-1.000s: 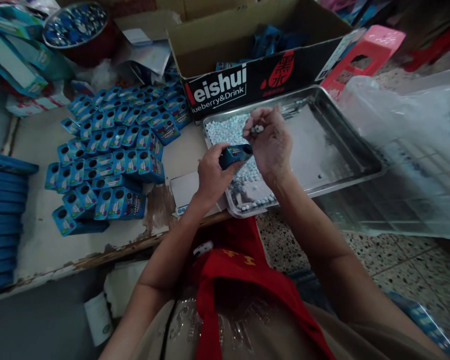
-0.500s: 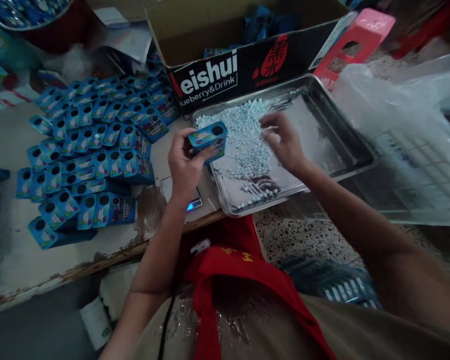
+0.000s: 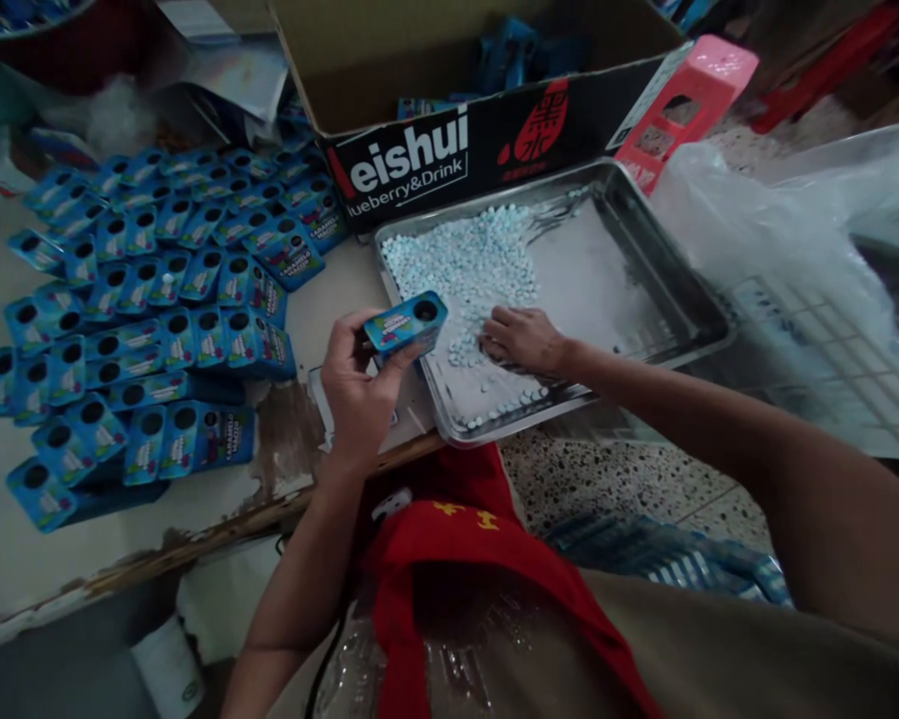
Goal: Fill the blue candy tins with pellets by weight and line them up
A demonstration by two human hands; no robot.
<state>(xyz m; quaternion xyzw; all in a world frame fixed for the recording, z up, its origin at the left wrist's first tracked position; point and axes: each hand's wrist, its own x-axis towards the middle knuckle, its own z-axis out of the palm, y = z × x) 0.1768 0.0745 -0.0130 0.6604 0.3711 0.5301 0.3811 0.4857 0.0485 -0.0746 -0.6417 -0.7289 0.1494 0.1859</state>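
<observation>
My left hand (image 3: 356,394) grips a small blue candy box (image 3: 405,328) by its sides, just over the left rim of the tray. A dark round hole shows on the box's narrow top face. My right hand (image 3: 525,342) rests low in the metal tray (image 3: 606,310), its fingers curled together against the small pale blue candies (image 3: 460,260). Its fingertips are partly hidden, so how many candies they hold does not show. Below my left hand a small digital scale (image 3: 319,399) lies mostly covered on the table.
Several rows of upright blue boxes (image 3: 184,335) cover the table on the left. Behind the tray stands a large black carton (image 3: 486,150) with blue boxes inside. A pink plastic stool (image 3: 681,105) and a clear plastic bag (image 3: 764,220) are at the right.
My right hand has come down and left, from above the tray into the candies. My left hand still holds the box, now slightly lower in view. The whole view has shifted a little.
</observation>
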